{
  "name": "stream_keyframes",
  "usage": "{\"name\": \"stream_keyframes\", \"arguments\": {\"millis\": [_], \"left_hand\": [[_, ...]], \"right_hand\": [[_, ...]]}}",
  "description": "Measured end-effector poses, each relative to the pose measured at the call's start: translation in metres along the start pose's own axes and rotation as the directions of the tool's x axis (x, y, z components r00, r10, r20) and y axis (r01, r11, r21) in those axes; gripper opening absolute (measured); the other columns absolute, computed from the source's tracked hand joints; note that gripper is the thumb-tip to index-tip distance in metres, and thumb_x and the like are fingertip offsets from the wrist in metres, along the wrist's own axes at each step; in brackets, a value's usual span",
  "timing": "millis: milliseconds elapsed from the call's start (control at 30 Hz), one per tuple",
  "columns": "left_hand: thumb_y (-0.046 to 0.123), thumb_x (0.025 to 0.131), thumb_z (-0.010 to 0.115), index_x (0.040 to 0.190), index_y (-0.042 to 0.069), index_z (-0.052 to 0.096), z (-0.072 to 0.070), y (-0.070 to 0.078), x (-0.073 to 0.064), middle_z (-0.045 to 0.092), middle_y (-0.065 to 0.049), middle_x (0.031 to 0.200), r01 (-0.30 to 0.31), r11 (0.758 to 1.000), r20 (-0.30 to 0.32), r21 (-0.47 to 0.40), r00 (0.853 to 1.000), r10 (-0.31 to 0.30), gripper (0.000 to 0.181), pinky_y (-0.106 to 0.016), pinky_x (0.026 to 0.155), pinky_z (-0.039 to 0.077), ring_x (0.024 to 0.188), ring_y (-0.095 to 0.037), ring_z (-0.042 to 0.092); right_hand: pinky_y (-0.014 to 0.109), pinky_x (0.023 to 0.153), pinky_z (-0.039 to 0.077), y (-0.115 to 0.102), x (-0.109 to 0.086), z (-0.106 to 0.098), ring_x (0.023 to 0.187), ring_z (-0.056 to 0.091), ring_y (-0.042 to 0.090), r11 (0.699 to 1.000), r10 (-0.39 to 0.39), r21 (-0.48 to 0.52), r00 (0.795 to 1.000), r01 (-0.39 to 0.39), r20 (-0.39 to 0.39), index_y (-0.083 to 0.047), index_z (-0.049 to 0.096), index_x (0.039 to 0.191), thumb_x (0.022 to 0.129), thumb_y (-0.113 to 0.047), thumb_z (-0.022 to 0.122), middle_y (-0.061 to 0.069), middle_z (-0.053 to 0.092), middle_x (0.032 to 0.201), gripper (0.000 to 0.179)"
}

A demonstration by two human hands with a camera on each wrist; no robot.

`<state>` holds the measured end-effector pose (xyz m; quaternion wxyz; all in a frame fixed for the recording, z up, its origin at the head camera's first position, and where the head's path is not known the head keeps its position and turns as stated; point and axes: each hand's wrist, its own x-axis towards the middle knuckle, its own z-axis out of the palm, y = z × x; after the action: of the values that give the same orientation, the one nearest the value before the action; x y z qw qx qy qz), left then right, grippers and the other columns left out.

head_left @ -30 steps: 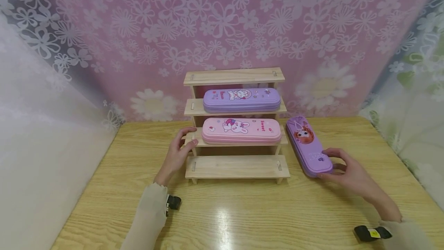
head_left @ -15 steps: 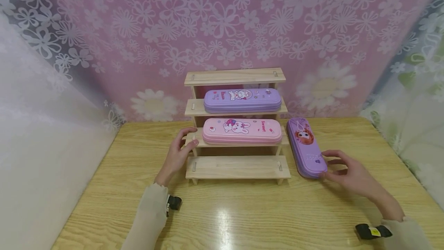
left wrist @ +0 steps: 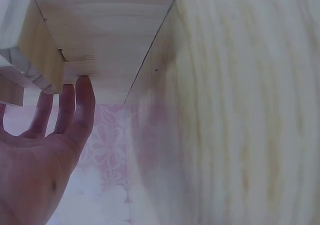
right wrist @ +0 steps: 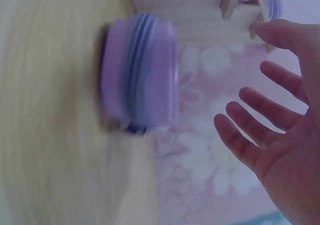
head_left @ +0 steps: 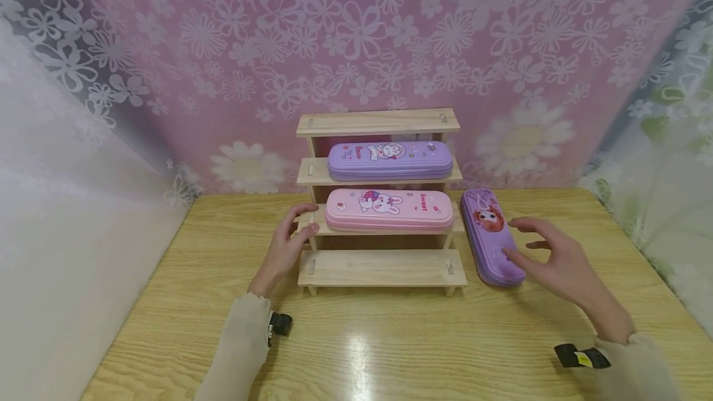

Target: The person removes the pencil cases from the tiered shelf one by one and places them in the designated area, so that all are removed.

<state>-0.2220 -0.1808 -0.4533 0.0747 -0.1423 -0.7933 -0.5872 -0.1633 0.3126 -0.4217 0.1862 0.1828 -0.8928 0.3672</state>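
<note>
A tiered wooden rack [head_left: 382,268] stands mid-table. My left hand [head_left: 285,246] grips the left end of one of its steps, thumb at the front and fingers behind; in the left wrist view, fingertips [left wrist: 84,85] reach the side panel. On two steps lie a pink pencil case [head_left: 388,218] with a rabbit print and a lilac pencil case [head_left: 356,169]. To the rack's right, a purple pencil case [head_left: 492,240] with a red-haired doll print lies lengthwise on the table. My right hand [head_left: 562,262] hovers over its near right side, fingers spread and holding nothing.
The rack's top step [head_left: 376,121] and lowest step bear nothing. A pink floral cloth [head_left: 356,48] hangs behind the wood-grain table [head_left: 312,345], with pale curtains [head_left: 72,215] on both sides.
My right hand has let go of the purple pencil case and lifted slightly up and left. The case earlier swung a little straighter, its near end moving left. My left hand stays put.
</note>
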Motion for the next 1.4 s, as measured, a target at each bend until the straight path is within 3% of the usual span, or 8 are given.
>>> {"name": "stream_keyframes", "arguments": {"millis": [200,433,600,800,967,1167,1400], "left_hand": [[0.021,0.102,0.059,0.136,0.018,0.059,0.0,0.001,0.001,0.056,-0.002,0.146,-0.001,1.0,-0.003,0.001,1.0,0.001,0.034,-0.046,0.106,0.034,0.132,-0.023,0.048],[0.023,0.102,0.058,0.137,0.018,0.058,0.001,0.006,0.001,0.054,-0.004,0.148,0.018,1.0,-0.001,0.014,1.0,-0.018,0.035,-0.057,0.118,0.022,0.146,-0.023,0.038],[0.025,0.102,0.061,0.137,0.018,0.058,0.0,0.004,0.003,0.055,-0.004,0.147,0.032,0.999,-0.004,-0.013,0.999,-0.033,0.035,-0.056,0.117,0.022,0.144,-0.023,0.039],[0.024,0.101,0.062,0.136,0.017,0.059,-0.002,0.003,0.005,0.056,-0.003,0.146,0.053,0.998,-0.002,-0.032,0.999,-0.053,0.035,-0.046,0.109,0.029,0.134,-0.022,0.045],[0.022,0.101,0.064,0.136,0.014,0.059,0.0,0.008,0.005,0.056,-0.005,0.145,0.07,0.997,-0.009,-0.044,0.997,-0.07,0.036,-0.042,0.104,0.034,0.126,-0.022,0.048],[0.02,0.1,0.064,0.136,0.013,0.059,0.002,0.009,0.005,0.057,-0.007,0.145,0.058,0.998,-0.016,-0.034,0.998,-0.058,0.037,-0.043,0.106,0.032,0.134,-0.022,0.046],[0.019,0.1,0.064,0.135,0.014,0.06,0.003,0.003,0.004,0.058,-0.006,0.144,0.039,0.999,-0.033,-0.03,0.999,-0.04,0.036,-0.042,0.106,0.032,0.135,-0.021,0.046]], "right_hand": [[0.006,0.083,0.048,-0.015,0.018,0.015,0.115,0.054,-0.009,0.989,-0.132,0.055,0.99,0.135,-0.049,-0.006,0.066,0.13,0.073,0.009,0.084,-0.009,0.063,0.128,0.062],[0.006,0.085,0.047,-0.031,0.037,0.034,0.101,0.059,-0.013,0.961,-0.257,0.071,0.96,0.266,-0.114,-0.002,0.068,0.124,0.063,0.013,0.088,0.005,0.068,0.123,0.066],[0.006,0.083,0.047,-0.044,0.05,0.046,0.116,0.056,-0.008,0.962,-0.252,0.079,0.962,0.261,-0.104,-0.006,0.069,0.124,0.067,0.007,0.088,0.012,0.065,0.131,0.061],[0.012,0.105,0.039,-0.053,0.062,0.058,0.126,0.055,0.01,0.942,-0.299,0.121,0.947,0.312,-0.117,-0.001,0.068,0.124,0.068,0.004,0.089,0.018,0.067,0.129,0.061],[0.014,0.114,0.033,-0.054,0.064,0.067,0.133,0.054,0.017,0.945,-0.286,0.138,0.954,0.297,-0.096,-0.003,0.066,0.128,0.069,0.003,0.089,0.017,0.066,0.133,0.063],[0.011,0.112,0.032,-0.054,0.065,0.074,0.13,0.055,0.037,0.956,-0.268,0.107,0.961,0.273,-0.066,-0.003,0.065,0.129,0.072,0.0,0.089,0.017,0.064,0.135,0.062],[0.01,0.111,0.032,-0.057,0.067,0.077,0.132,0.054,0.034,0.967,-0.233,0.094,0.972,0.235,-0.041,-0.004,0.063,0.129,0.073,-0.005,0.09,0.015,0.063,0.136,0.062]]}}
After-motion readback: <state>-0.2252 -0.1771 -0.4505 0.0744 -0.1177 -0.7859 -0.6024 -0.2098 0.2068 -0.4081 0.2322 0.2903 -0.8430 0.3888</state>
